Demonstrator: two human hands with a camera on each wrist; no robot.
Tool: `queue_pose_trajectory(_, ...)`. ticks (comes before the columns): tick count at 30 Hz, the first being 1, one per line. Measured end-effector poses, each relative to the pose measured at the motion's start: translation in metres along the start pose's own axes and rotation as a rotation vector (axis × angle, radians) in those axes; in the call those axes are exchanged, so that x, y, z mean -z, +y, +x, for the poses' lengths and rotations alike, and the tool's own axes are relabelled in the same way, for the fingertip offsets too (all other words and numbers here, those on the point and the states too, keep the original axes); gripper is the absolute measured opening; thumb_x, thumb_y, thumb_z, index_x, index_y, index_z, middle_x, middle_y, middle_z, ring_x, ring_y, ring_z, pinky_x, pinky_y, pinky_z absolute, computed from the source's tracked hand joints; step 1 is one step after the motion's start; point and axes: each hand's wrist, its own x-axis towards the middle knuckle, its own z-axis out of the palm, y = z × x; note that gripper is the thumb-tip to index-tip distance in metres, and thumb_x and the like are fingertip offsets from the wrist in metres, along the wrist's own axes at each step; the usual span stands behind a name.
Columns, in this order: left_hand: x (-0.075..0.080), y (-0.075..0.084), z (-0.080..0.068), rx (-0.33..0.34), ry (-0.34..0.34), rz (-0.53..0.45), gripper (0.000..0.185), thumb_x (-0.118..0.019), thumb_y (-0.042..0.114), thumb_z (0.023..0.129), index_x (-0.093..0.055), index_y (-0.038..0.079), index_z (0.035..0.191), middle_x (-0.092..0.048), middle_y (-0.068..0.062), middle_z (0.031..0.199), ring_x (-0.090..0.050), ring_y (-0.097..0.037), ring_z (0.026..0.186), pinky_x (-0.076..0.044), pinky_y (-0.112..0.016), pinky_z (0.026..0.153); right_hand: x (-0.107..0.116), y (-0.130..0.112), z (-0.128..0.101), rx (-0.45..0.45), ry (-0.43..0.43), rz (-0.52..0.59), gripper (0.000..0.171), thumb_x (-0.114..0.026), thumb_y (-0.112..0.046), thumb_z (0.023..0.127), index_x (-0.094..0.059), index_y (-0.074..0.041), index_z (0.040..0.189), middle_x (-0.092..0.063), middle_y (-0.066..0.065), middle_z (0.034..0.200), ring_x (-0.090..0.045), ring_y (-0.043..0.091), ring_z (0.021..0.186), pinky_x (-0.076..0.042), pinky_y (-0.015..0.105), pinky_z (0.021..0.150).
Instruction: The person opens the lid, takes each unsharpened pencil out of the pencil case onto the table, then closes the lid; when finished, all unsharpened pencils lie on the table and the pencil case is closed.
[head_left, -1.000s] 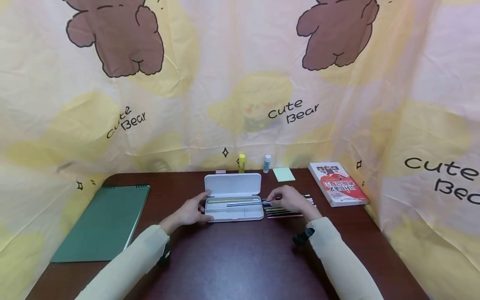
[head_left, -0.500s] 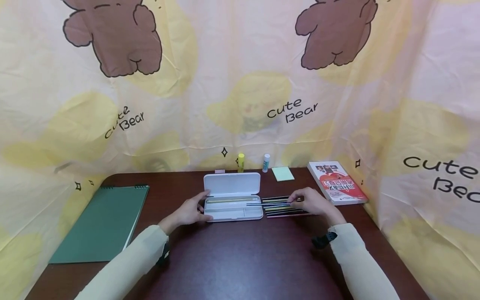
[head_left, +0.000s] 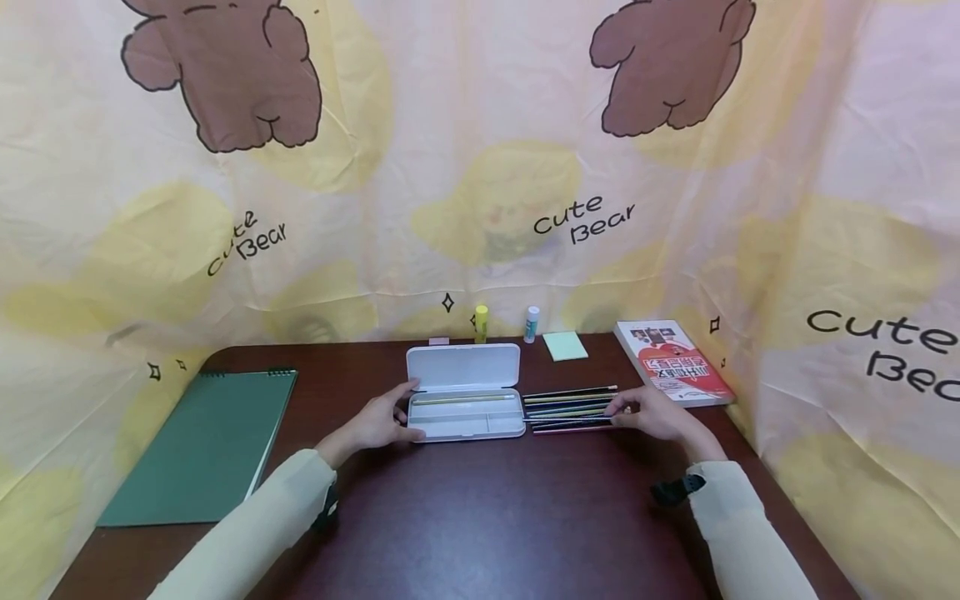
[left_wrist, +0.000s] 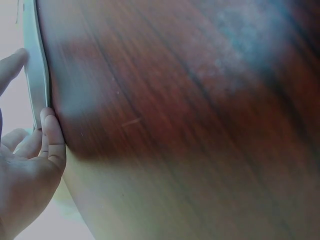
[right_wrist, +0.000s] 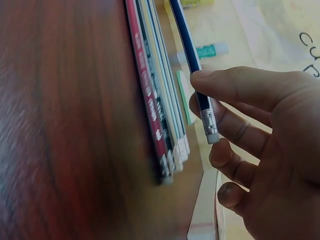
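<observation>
A white pencil case (head_left: 450, 427) stands open on the table with its lid tipped back. One or two yellowish pencils (head_left: 461, 402) lie in its rear compartment. My left hand (head_left: 377, 420) grips the case's left end, fingers at the back corner and thumb at the front one. In the right wrist view my right hand (right_wrist: 265, 115) pinches a dark blue pencil (right_wrist: 186, 35) near its eraser end, between thumb and fingers. Beneath and beside it, right of the case, several pencils (head_left: 562, 430) lie in a row, with red, black and striped barrels.
A green spiral pad (head_left: 202, 450) lies at the left. Behind the case are a yellow marker-like stick (head_left: 481, 323), a glue stick (head_left: 532, 325) and pale green sticky notes (head_left: 566, 346). A thick book (head_left: 675, 363) lies back right. A printed curtain (head_left: 420, 167) hangs behind.
My right hand has moved right and slightly nearer, carrying the blue pencil from over the case to over the pencil row. My left hand stays at the case.
</observation>
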Motion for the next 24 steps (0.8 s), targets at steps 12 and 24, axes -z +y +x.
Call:
queue_pose_trajectory(12, 0.001, 0.0, 0.0, 0.014, -0.003, 0.018, 0.101, -0.087, 0.035, 0.076, -0.03, 0.016, 0.158, -0.055, -0.012, 0.143, -0.06, -0.014, 0.092, -0.048, -0.026, 0.078, -0.004, 0.016, -0.012, -0.062, -0.029, -0.006, 0.013, -0.072, -0.02, 0.091, -0.076, -0.017, 0.103, -0.071, 0.001, 0.105, -0.056, 0.022, 0.098, -0.045, 0.044, 0.09)
queue_pose_trajectory(24, 0.001, 0.001, 0.001, 0.04, -0.011, 0.008, 0.103, -0.087, 0.038, 0.075, -0.029, 0.019, 0.158, -0.054, -0.01, 0.145, -0.06, -0.015, 0.093, -0.049, -0.029, 0.08, -0.009, 0.017, -0.008, -0.103, 0.016, -0.018, 0.012, -0.074, -0.015, 0.089, -0.077, -0.018, 0.1, -0.073, 0.004, 0.109, -0.057, 0.022, 0.098, -0.045, 0.05, 0.093)
